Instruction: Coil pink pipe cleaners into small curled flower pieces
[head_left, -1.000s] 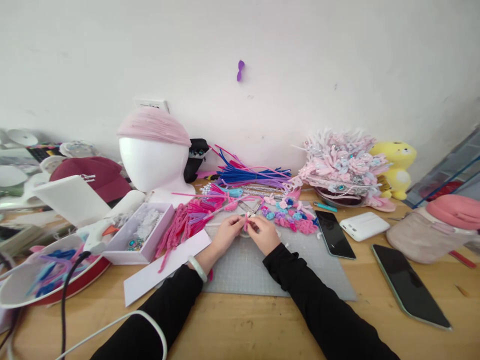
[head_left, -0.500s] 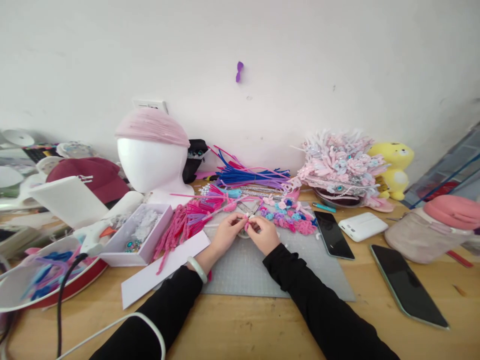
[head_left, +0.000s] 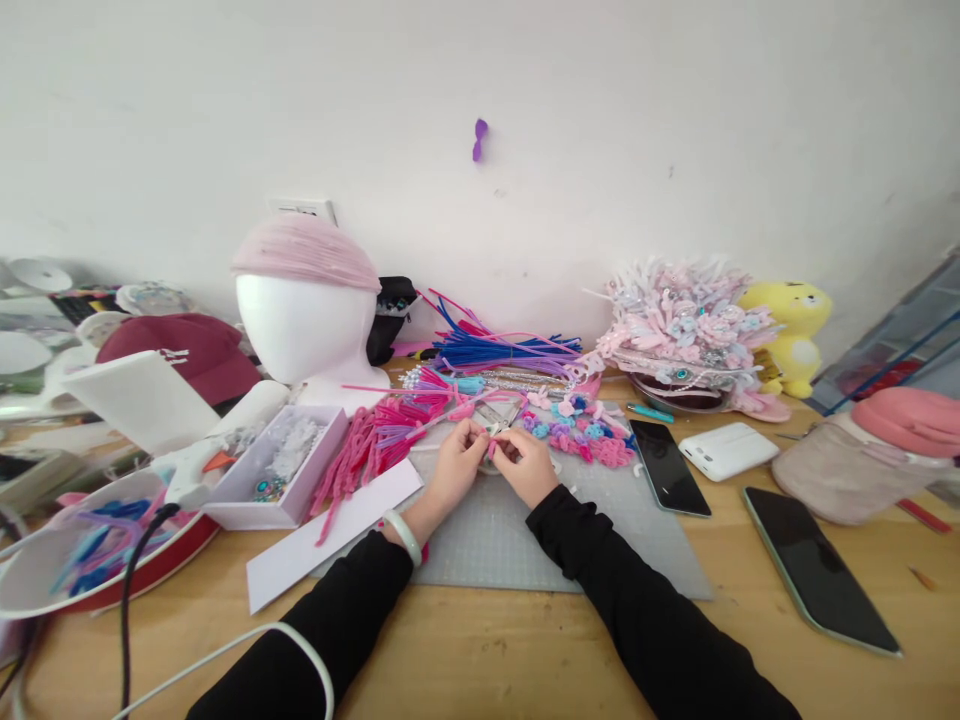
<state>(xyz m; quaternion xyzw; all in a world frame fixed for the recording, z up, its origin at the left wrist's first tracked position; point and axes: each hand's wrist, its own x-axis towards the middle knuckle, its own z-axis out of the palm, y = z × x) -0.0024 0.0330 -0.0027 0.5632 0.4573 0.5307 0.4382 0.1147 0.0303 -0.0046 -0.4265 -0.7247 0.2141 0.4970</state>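
Observation:
Both of my hands meet over the far part of a grey cutting mat (head_left: 495, 545). My left hand (head_left: 454, 470), with a pale bangle on its wrist, and my right hand (head_left: 529, 468) pinch a small pink and white pipe-cleaner piece (head_left: 493, 440) between their fingertips. Just left of my hands lies a heap of pink pipe cleaners (head_left: 367, 445). To the right sits a cluster of small pink and blue pipe-cleaner flowers (head_left: 581, 430). Blue and purple pipe cleaners (head_left: 502, 350) lie behind them near the wall.
A white mannequin head (head_left: 307, 310) with a pink cap, an open lilac box (head_left: 277, 470) and a glue gun (head_left: 202, 465) stand at left. A pink decorated headpiece (head_left: 686, 325), yellow plush toy (head_left: 791, 325), power bank (head_left: 727, 450) and two phones (head_left: 821, 570) lie at right.
My hands have stayed in place and their fingers have shifted slightly around the small piece. Nothing else has moved.

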